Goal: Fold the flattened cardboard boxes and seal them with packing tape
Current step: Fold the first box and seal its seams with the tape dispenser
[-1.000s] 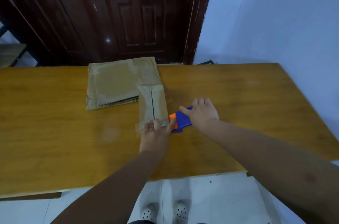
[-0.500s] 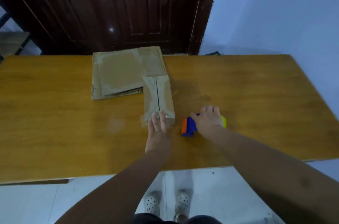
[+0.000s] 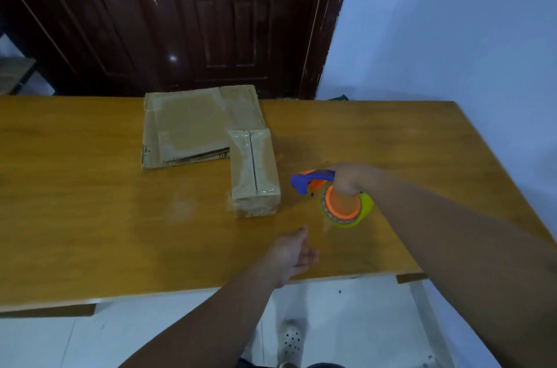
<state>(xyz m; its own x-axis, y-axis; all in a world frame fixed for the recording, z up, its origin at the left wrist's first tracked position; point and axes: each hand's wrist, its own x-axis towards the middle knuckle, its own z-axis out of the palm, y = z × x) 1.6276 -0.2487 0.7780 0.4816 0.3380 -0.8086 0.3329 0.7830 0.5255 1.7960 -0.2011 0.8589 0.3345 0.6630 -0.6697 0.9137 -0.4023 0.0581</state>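
Observation:
A small folded cardboard box [image 3: 254, 170] lies on the wooden table [image 3: 90, 217], with clear tape along its top seam. Behind and left of it is a stack of flattened cardboard boxes [image 3: 193, 129]. My right hand [image 3: 351, 179] grips a tape dispenser [image 3: 337, 197] with a blue head, orange hub and yellow roll, lifted just right of the box. My left hand [image 3: 294, 253] hovers over the table's near edge, fingers loosely relaxed, holding nothing, apart from the box.
A dark wooden door [image 3: 187, 17] stands behind the table and a pale blue wall [image 3: 452, 20] to the right. White floor tiles and my white shoe [image 3: 291, 337] show below the table's front edge.
My left hand has left the box's near end and pulled back toward me. My right hand has lifted the tape dispenser away to the right, turning it so the roll shows.

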